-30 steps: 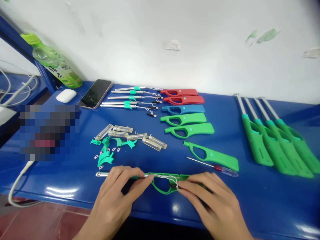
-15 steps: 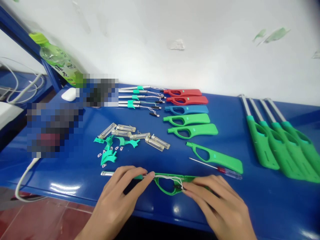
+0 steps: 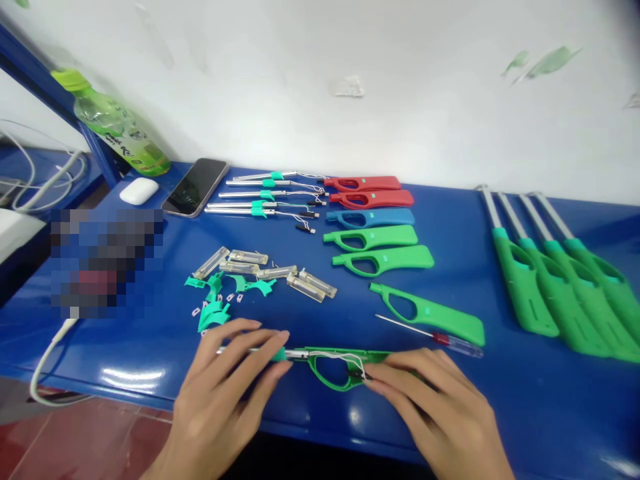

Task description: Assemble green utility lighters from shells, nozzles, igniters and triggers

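Note:
Near the table's front edge lies an opened green lighter handle shell point(image 3: 324, 378), its inner side showing. My left hand point(image 3: 225, 393) has thumb and fingertips closed on a metal lighter tube point(image 3: 300, 355) at its teal collar point(image 3: 279, 355); the tube's inner end lies at the shell's narrow left end. White wires point(image 3: 345, 356) run from the tube along the shell to a small black igniter point(image 3: 356, 375), partly hidden. My right hand point(image 3: 435, 400) is closed over the shell's right part, thumb and fingertips at the igniter. Its fingers cover the shell's grip.
Behind my hands lie clear fuel tanks point(image 3: 307, 287), teal pieces point(image 3: 214, 313), a screwdriver point(image 3: 455, 343), and several handle shells point(image 3: 373, 199). Tubes with wires point(image 3: 250, 195), a phone point(image 3: 197, 188) and a bottle point(image 3: 120, 127) are at back left; assembled lighters point(image 3: 530, 293) lie right.
My left hand has slid a little left, from the shell's narrow end to the teal collar, uncovering the tube's inner end. My right hand stays in place.

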The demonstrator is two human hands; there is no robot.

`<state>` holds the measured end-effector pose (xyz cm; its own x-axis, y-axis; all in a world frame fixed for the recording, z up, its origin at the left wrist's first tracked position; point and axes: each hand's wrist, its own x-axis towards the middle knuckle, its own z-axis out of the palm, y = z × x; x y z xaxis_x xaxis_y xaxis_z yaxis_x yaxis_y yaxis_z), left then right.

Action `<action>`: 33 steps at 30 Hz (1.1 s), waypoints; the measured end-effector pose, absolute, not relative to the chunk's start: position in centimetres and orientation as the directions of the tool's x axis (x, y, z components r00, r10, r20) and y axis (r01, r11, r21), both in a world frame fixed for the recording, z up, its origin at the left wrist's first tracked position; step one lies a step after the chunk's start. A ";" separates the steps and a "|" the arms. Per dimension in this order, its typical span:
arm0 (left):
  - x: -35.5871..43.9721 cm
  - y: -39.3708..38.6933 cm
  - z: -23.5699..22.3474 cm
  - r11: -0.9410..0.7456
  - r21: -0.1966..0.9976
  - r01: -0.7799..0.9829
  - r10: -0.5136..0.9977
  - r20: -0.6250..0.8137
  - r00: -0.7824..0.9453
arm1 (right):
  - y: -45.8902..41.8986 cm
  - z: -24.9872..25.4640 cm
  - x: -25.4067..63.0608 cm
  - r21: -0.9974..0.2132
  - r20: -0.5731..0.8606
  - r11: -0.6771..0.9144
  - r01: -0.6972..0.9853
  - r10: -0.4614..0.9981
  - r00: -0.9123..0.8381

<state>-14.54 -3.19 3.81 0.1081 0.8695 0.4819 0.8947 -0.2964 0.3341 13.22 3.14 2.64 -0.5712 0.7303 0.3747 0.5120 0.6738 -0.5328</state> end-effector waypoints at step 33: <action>-12.9 -6.3 2.3 -0.430 0.244 0.869 0.890 0.276 0.362 | 2.5 2.7 12.9 -0.647 0.296 0.551 0.527 0.818 -0.493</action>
<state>-12.91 -6.35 2.31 0.3623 0.8901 0.2763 0.8694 -0.4296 0.2441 12.88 2.46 2.68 -0.4929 0.8182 0.2960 0.5270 0.5514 -0.6467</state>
